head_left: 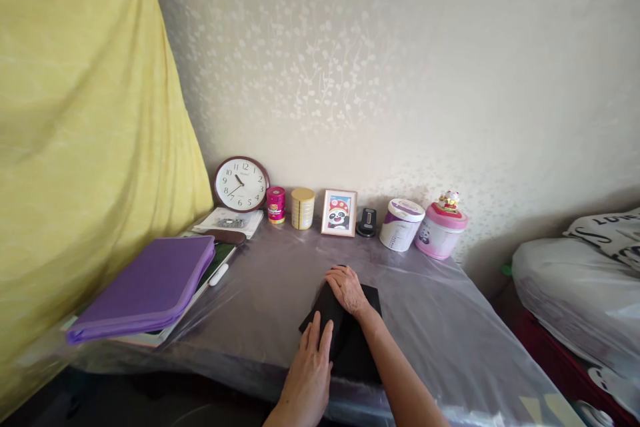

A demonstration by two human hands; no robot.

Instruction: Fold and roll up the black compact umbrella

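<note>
Left hand [309, 368] and right hand [347, 290] press flat, gripping nothing, on the cloth [347, 350] near the table's [250, 320] front edge; slick plastic [450, 333] might let it slide.

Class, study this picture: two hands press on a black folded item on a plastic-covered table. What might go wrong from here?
1. The black folded item lies close to the table's front edge, under the left hand and right hand. On the loose plastic sheet it may slip off.
2. Tugging that sheet might topple the picture frame and clock, which are propped by the wall.
</note>
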